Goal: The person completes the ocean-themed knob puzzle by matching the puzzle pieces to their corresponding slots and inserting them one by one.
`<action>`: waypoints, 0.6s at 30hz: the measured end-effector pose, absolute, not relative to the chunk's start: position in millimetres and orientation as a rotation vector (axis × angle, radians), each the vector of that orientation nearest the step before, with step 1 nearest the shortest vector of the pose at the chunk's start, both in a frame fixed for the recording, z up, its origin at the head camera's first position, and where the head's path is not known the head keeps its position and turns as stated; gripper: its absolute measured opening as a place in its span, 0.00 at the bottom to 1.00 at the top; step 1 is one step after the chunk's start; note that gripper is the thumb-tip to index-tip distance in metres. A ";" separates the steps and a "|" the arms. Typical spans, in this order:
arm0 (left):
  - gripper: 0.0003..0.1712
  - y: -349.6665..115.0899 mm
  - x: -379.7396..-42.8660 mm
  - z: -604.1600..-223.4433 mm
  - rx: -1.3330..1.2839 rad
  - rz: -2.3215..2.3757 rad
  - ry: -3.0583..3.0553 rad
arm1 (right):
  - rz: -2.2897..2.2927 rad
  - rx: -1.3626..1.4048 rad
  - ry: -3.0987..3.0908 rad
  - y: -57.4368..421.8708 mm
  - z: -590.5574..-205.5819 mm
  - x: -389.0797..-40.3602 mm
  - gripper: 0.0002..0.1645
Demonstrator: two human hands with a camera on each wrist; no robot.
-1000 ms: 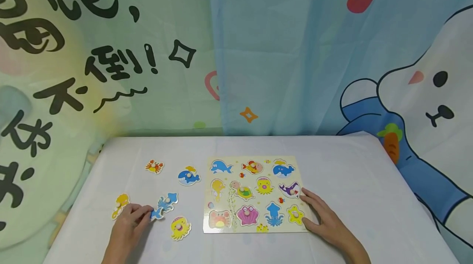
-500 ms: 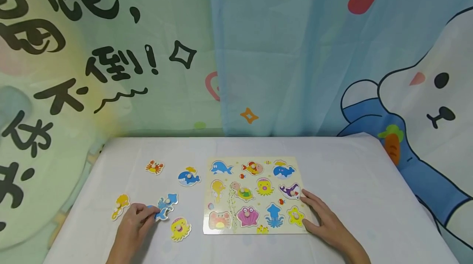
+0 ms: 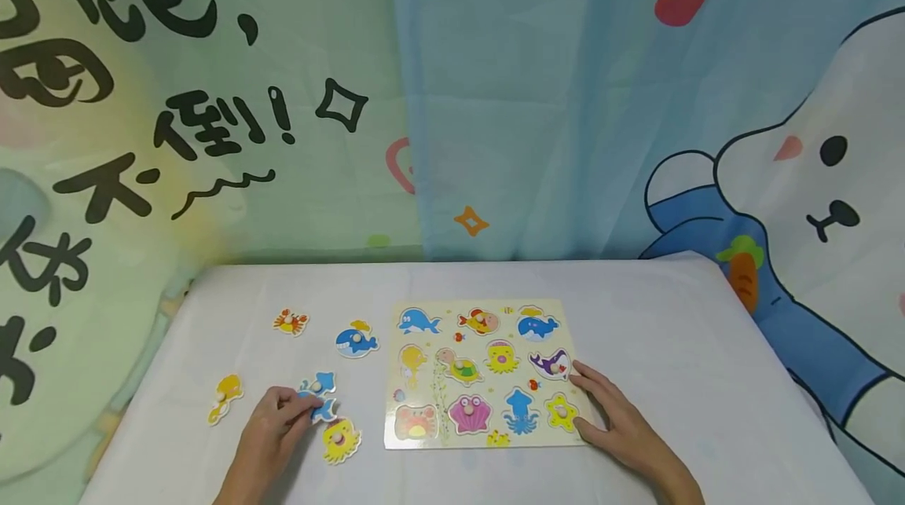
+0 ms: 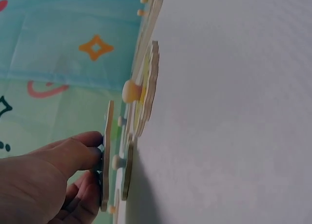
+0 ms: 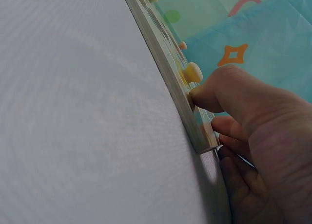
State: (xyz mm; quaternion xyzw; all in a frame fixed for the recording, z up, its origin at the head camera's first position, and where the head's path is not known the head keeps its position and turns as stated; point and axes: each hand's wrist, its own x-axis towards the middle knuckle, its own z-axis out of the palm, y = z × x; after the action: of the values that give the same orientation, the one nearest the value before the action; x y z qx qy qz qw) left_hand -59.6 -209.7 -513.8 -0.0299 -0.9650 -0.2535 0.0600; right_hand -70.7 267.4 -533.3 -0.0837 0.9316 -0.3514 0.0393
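Observation:
My left hand [image 3: 272,430] pinches a blue dolphin puzzle piece [image 3: 325,411] by the face with the knob. In the left wrist view the held wooden piece [image 4: 106,158] stands apart from the pieces on the cloth. It overlaps a blue squid piece [image 3: 321,382] in the head view, and a yellow octopus piece [image 3: 342,440] lies just to its right. My right hand [image 3: 629,430] rests at the right edge of the sea-animal puzzle board [image 3: 498,391], thumb on the board's face near a yellow starfish [image 3: 562,411]. Several board shapes carry knobbed pieces; others are flat pictures.
Left of the board lie a yellow seahorse piece [image 3: 225,397], a red crab piece [image 3: 291,322] and a blue whale piece [image 3: 357,340]. White cloth [image 3: 707,379] covers the table. A printed curtain [image 3: 509,112] hangs behind its far edge.
My left hand has moved right with the dolphin piece, from beside the seahorse to over the squid and near the octopus. The right hand stays at the board; the head view shifts slightly.

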 end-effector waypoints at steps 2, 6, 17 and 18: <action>0.13 -205.7 -62.1 -515.4 -0.145 -0.769 -2.887 | -1.083 -0.266 2.864 267.5 -533.1 -70.0 0.35; 0.12 -197.5 -66.8 -518.3 -0.220 -0.803 -2.838 | -1.068 -0.280 2.876 267.2 -532.5 -69.5 0.35; 0.10 -180.8 -87.6 -516.9 -0.285 -0.835 -2.819 | -1.084 -0.256 2.858 267.9 -530.6 -69.5 0.36; 0.10 -178.9 -90.9 -516.1 -0.311 -0.834 -2.809 | -1.082 -0.254 2.856 267.7 -530.8 -69.5 0.36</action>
State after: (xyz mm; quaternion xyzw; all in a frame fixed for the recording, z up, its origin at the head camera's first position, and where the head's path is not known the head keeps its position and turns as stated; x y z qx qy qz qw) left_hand -90.9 -178.9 -516.1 -0.1050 -0.9487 -0.2818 0.0975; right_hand -69.5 267.7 -530.8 -0.0827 0.9312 -0.3529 0.0384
